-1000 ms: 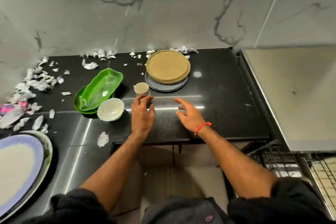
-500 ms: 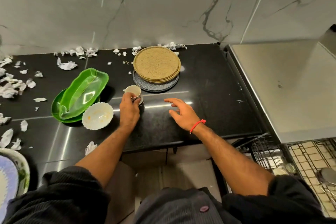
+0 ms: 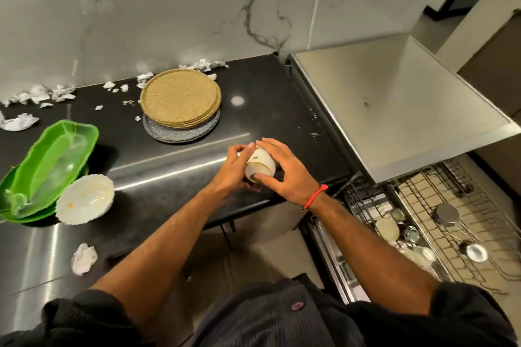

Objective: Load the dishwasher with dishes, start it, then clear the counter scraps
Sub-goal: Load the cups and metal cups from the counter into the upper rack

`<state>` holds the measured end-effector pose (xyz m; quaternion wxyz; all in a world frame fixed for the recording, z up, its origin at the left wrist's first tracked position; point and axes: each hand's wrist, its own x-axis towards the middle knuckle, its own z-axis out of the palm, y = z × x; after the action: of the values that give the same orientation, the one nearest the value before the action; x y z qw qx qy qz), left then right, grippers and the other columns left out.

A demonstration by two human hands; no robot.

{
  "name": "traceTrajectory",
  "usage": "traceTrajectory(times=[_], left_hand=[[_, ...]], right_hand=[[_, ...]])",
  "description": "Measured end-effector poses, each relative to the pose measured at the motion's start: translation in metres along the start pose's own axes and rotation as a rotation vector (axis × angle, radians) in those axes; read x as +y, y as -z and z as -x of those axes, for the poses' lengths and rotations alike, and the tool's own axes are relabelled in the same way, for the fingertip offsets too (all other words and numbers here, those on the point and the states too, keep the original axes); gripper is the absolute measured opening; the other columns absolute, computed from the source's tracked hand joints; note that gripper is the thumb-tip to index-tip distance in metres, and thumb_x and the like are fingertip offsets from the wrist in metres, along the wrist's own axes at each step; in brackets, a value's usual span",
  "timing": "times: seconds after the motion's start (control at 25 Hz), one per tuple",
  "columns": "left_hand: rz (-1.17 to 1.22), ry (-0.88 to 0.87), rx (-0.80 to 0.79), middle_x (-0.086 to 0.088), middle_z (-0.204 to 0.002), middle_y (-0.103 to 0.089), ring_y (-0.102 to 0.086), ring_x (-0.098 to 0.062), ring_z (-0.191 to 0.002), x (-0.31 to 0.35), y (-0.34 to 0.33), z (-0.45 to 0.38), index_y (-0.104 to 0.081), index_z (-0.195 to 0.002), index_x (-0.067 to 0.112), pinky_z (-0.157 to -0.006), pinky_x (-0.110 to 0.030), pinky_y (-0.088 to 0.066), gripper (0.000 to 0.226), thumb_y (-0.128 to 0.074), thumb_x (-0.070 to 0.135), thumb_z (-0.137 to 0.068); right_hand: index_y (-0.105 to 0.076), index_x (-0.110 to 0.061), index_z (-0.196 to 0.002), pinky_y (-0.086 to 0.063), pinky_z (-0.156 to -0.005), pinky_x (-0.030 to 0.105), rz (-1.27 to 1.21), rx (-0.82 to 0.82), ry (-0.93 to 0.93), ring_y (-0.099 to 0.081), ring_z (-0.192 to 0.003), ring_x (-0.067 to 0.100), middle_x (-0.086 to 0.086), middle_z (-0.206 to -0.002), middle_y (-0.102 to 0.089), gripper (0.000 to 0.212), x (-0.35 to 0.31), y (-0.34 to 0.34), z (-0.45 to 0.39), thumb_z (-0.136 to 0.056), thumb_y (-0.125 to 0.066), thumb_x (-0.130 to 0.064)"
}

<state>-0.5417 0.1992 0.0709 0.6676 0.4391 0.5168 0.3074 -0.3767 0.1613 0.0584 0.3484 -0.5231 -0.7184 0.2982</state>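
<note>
Your left hand and right hand both grip the cup, fingers curled round it, above the counter's near right edge. It lies tipped on its side, mouth facing near-left, axis running far-right.

dim warm light | glare streaks on counter | wide-angle edge bending | slightly soft

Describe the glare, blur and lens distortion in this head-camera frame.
Head view: bright streaks of glare cross the black countertop beside the cup; a round light spot sits right of the stacked plates; wide-angle bending curves the counter edges; dishwasher rack items look soft.
</note>
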Motion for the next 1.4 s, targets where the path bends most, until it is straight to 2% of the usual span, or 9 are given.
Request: traceTrajectory(times=[0.16,0.28,0.48,0.64,0.76,0.84,1.04,1.28,1.4], left_hand=[[-0.162,-0.025,-0.151,-0.013,-0.098,-0.068,-0.069,-0.026,-0.07,0.004,-0.087,0.003,-0.047,-0.118,0.017,-0.059,-0.039,-0.058,0.067,-0.044,0.075,-0.086],[-0.339,-0.181,-0.359,-0.018,-0.093,-0.07,-0.065,-0.028,-0.061,-0.006,-0.16,-0.001,-0.049,-0.122,0.022,-0.056,-0.038,-0.057,0.056,-0.054,0.066,-0.088],[-0.523,-0.15,-0.525,-0.008,-0.083,-0.072,-0.07,-0.026,-0.062,-0.041,-0.28,-0.027,-0.052,-0.131,0.026,-0.058,-0.038,-0.061,0.038,-0.06,0.044,-0.098],[-0.675,-0.043,-0.52,-0.004,-0.096,-0.072,-0.072,-0.015,-0.065,-0.075,-0.369,-0.058,-0.055,-0.132,0.027,-0.068,-0.038,-0.063,0.036,-0.05,0.046,-0.102],[-0.812,-0.002,-0.446,-0.004,-0.116,-0.072,-0.072,-0.019,-0.092,-0.103,-0.416,-0.085,-0.051,-0.14,0.03,-0.09,-0.035,-0.057,0.042,-0.043,0.05,-0.104],[-0.871,0.055,-0.353,-0.008,-0.129,-0.066,-0.064,-0.027,-0.114,-0.125,-0.444,-0.108,-0.046,-0.144,0.021,-0.098,-0.036,-0.049,0.048,-0.042,0.048,-0.105],[-0.938,0.283,-0.206,-0.018,-0.147,-0.05,-0.051,-0.037,-0.131,-0.181,-0.489,-0.175,-0.032,-0.152,0.014,-0.107,-0.046,-0.042,0.056,-0.037,0.045,-0.107],[-0.91,0.323,-0.138,-0.019,-0.145,-0.051,-0.05,-0.031,-0.133,-0.222,-0.518,-0.238,-0.042,-0.146,0.002,-0.11,-0.04,-0.041,0.044,-0.044,0.023,-0.107],[-0.982,0.364,-0.152,-0.02,-0.143,-0.052,-0.051,-0.032,-0.131,-0.239,-0.515,-0.255,-0.043,-0.145,0.0,-0.109,-0.041,-0.042,0.043,-0.045,0.021,-0.107]], right_hand=[[-0.054,-0.016,-0.135,-0.045,-0.106,0.04,-0.058,0.264,-0.118,-0.053,-0.127,0.013,-0.001,-0.136,-0.054,0.056,0.024,0.059,0.057,-0.086,-0.074,-0.033],[-0.054,-0.018,-0.132,-0.051,-0.099,0.036,-0.206,0.466,-0.302,-0.061,-0.114,0.014,-0.001,-0.126,-0.061,0.054,0.054,0.108,0.108,-0.085,-0.069,-0.04],[-0.039,-0.016,-0.145,-0.048,-0.104,0.035,-0.228,0.415,-0.452,-0.051,-0.126,0.017,0.009,-0.14,-0.043,0.076,0.135,0.175,0.195,-0.08,-0.078,-0.02],[-0.043,-0.015,-0.145,-0.044,-0.108,0.033,-0.1,0.395,-0.622,-0.043,-0.121,0.016,0.005,-0.131,-0.028,0.08,0.211,0.212,0.238,-0.076,-0.083,-0.015],[-0.049,-0.011,-0.142,-0.041,-0.108,0.043,0.015,0.388,-0.694,-0.043,-0.121,0.024,0.01,-0.128,-0.038,0.079,0.267,0.226,0.247,-0.074,-0.084,-0.028],[-0.048,-0.011,-0.142,-0.04,-0.107,0.045,0.039,0.342,-0.759,-0.045,-0.126,0.028,0.012,-0.134,-0.046,0.076,0.304,0.23,0.245,-0.077,-0.08,-0.034],[-0.044,-0.017,-0.142,-0.046,-0.099,0.047,0.111,0.325,-0.921,-0.054,-0.123,0.034,0.013,-0.134,-0.059,0.066,0.377,0.221,0.224,-0.085,-0.07,-0.039],[-0.044,-0.014,-0.143,-0.044,-0.1,0.052,0.111,0.311,-1.004,-0.052,-0.125,0.037,0.015,-0.131,-0.061,0.074,0.448,0.198,0.214,-0.08,-0.073,-0.04],[-0.042,-0.015,-0.145,-0.037,-0.109,0.049,0.133,0.254,-1.067,-0.041,-0.134,0.035,0.015,-0.143,-0.049,0.076,0.465,0.186,0.209,-0.081,-0.074,-0.04]])
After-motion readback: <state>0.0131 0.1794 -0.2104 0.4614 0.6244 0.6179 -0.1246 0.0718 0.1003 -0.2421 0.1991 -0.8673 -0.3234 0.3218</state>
